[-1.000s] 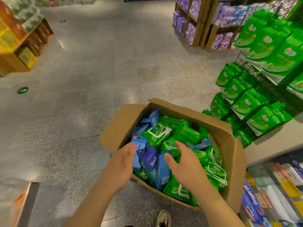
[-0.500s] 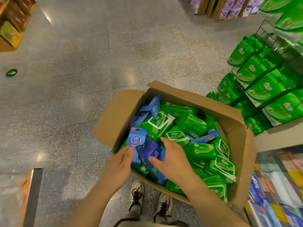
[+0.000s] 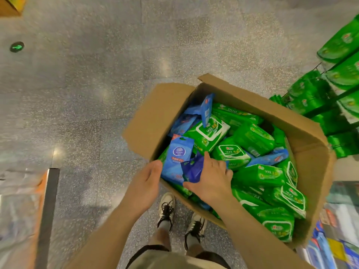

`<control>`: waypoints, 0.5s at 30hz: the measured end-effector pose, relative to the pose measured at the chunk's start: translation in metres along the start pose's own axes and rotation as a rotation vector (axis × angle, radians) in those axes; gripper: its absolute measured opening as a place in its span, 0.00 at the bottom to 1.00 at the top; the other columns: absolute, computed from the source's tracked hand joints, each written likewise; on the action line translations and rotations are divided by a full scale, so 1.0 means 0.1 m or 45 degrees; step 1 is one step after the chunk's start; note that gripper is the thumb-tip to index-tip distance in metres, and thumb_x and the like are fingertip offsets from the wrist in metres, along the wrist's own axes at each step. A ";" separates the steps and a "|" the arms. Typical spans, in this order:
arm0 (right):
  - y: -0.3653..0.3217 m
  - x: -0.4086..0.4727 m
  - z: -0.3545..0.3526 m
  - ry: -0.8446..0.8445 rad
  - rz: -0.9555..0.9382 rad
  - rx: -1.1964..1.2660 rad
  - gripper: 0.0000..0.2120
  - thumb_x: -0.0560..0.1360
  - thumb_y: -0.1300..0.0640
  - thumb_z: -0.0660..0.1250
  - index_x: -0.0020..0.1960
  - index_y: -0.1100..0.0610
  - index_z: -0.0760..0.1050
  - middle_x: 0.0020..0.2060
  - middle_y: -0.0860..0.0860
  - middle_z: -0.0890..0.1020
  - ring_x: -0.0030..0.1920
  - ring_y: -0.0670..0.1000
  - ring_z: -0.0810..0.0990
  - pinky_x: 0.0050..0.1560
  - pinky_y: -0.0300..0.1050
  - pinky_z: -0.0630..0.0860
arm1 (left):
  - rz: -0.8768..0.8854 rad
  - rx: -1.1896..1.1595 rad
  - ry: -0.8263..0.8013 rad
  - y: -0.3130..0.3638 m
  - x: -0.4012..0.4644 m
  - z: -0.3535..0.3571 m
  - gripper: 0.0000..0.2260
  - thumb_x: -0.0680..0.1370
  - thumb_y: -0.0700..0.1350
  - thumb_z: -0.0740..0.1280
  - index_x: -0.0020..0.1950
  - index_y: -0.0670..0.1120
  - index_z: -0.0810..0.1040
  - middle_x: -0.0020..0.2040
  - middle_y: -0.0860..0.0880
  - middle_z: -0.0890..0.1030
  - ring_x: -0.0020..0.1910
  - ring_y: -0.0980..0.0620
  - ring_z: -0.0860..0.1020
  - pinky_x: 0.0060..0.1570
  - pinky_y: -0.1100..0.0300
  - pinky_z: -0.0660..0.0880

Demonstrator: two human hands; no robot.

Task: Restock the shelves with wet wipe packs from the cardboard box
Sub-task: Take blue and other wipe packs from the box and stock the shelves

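Inside the cardboard box (image 3: pixel 303 121), near its closest wall, both hands bracket blue wet wipe packs (image 3: pixel 177 158): left hand (image 3: pixel 147 183) flat, straight-fingered against them; right hand (image 3: pixel 210 179) spread, pressing. Squeeze the packs together, then lift.

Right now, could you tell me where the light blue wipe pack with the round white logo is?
In the head view, the light blue wipe pack stands at the cardboard box's near-left corner, between both hands.

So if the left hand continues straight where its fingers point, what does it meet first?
Most likely the light blue wipe pack standing at the near-left corner of the cardboard box. The left hand already has its fingertips at that pack's left edge, though actual contact is unclear.
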State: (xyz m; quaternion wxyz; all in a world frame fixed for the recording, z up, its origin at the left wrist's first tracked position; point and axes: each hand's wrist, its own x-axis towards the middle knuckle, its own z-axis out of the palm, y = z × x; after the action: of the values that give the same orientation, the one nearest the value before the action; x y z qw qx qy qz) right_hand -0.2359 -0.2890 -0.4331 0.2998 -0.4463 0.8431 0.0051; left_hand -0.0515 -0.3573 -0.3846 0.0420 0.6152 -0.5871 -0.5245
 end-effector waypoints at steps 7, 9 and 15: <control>0.10 0.08 0.00 0.106 0.005 0.036 0.47 0.61 0.31 0.72 0.73 0.50 0.62 0.60 0.48 0.77 0.65 0.56 0.70 0.63 0.58 0.63 | 0.009 -0.017 -0.049 0.06 -0.04 -0.01 0.12 0.86 0.58 0.52 0.60 0.60 0.74 0.62 0.55 0.80 0.61 0.52 0.78 0.66 0.49 0.73; 0.16 0.05 -0.17 0.158 0.056 0.216 0.44 0.60 0.31 0.74 0.69 0.49 0.65 0.57 0.48 0.78 0.63 0.57 0.73 0.63 0.56 0.63 | -0.024 -0.047 -0.052 0.09 -0.03 0.00 0.12 0.85 0.62 0.53 0.59 0.62 0.74 0.61 0.57 0.81 0.61 0.53 0.79 0.67 0.48 0.72; 0.24 -0.07 -0.92 0.407 0.035 0.843 0.33 0.63 0.43 0.83 0.58 0.50 0.67 0.52 0.46 0.78 0.53 0.52 0.79 0.53 0.44 0.72 | -0.024 -0.273 -0.103 0.38 0.02 0.14 0.20 0.68 0.76 0.60 0.56 0.73 0.78 0.57 0.65 0.83 0.62 0.55 0.80 0.69 0.45 0.72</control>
State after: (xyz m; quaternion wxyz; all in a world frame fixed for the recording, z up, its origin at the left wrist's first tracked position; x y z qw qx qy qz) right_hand -0.2967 -0.2951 -0.3606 0.2922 -0.3089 0.8413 -0.3336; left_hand -0.0877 -0.3622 -0.3670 0.0788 0.5909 -0.5229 -0.6092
